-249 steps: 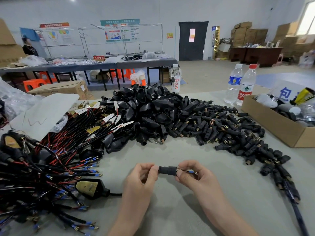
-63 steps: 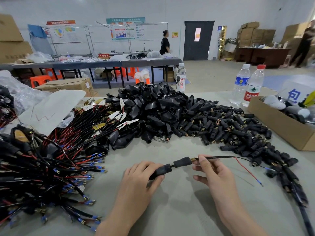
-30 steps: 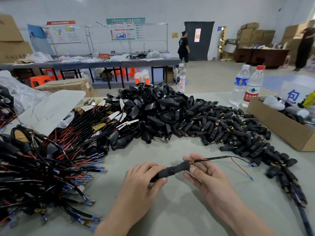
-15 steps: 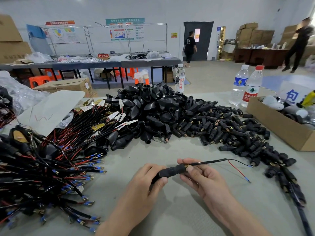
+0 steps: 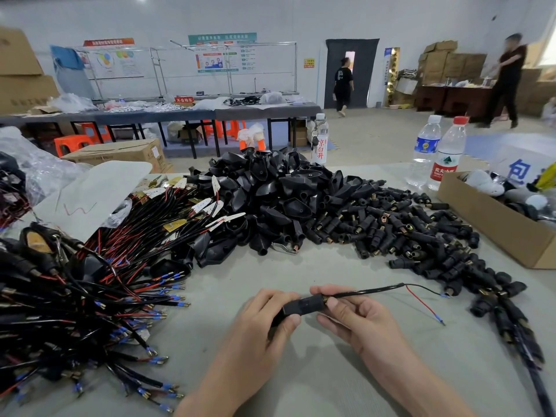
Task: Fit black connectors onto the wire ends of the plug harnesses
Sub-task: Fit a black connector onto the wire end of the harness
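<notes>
Connector fitting looks far from done. One black connector (image 5: pixel 304 305) sits on its harness cable (image 5: pixel 370 291), low over the grey table (image 5: pixel 301 386), between both hands. The left hand (image 5: pixel 264 320) has its fingers curled round the connector's left end. The right hand (image 5: pixel 358 314) pinches the right end with thumb and finger, just where the cable comes out of a little brass ring. I think this one is nearly pushed home, but I cannot tell if it is all the way on. Right of the connector, the cable splits into a thin red wire (image 5: pixel 421 302) and a thin black wire (image 5: pixel 430 291), each with a tiny blue tip and nothing on it.

The connector is a smooth, dull, hard-looking tube. Behind it to the right lies a big heap of loose connectors (image 5: pixel 391 233), short black tubes with brass mouths. Straight behind it is a pile of shiny black plug shells (image 5: pixel 276 191). Left of it, a tangle of bendy harnesses (image 5: pixel 90 290) waits, so lots is left.
</notes>
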A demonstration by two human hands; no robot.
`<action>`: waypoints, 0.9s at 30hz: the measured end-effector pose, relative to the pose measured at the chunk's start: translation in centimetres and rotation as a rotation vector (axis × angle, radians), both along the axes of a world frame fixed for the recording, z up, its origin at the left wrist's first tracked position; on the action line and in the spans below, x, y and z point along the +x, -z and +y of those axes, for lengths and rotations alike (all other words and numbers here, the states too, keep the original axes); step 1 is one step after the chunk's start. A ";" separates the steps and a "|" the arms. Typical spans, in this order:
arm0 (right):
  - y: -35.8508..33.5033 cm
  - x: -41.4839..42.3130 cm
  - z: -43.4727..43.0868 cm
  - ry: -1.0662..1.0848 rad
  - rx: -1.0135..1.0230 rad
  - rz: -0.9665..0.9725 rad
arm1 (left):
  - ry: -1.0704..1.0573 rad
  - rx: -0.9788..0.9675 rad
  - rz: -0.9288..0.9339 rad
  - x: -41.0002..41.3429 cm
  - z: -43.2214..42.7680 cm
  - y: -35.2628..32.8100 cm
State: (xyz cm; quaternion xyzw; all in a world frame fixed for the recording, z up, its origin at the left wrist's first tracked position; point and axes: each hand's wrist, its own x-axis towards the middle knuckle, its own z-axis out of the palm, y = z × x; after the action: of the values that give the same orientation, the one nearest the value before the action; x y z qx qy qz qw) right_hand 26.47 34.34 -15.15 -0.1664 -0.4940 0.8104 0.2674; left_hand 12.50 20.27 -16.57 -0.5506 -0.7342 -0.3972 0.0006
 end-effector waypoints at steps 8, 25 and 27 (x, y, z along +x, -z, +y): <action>0.0 0.1 0.1 0.212 0.083 -0.054 | -0.082 0.034 0.020 0.0 0.1 -0.1; 0.1 -0.1 -0.9 0.176 0.295 -0.142 | -0.285 0.057 -0.024 0.8 1.2 0.5; 0.2 -0.1 -0.8 0.174 0.297 -0.141 | -0.304 0.055 -0.036 0.8 1.3 0.6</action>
State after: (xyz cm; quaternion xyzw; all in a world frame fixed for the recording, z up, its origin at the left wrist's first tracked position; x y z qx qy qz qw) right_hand 26.38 33.51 -15.35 -0.2232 -0.6095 0.6888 0.3228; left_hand 13.30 21.61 -17.21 -0.4256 -0.7978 -0.4224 0.0627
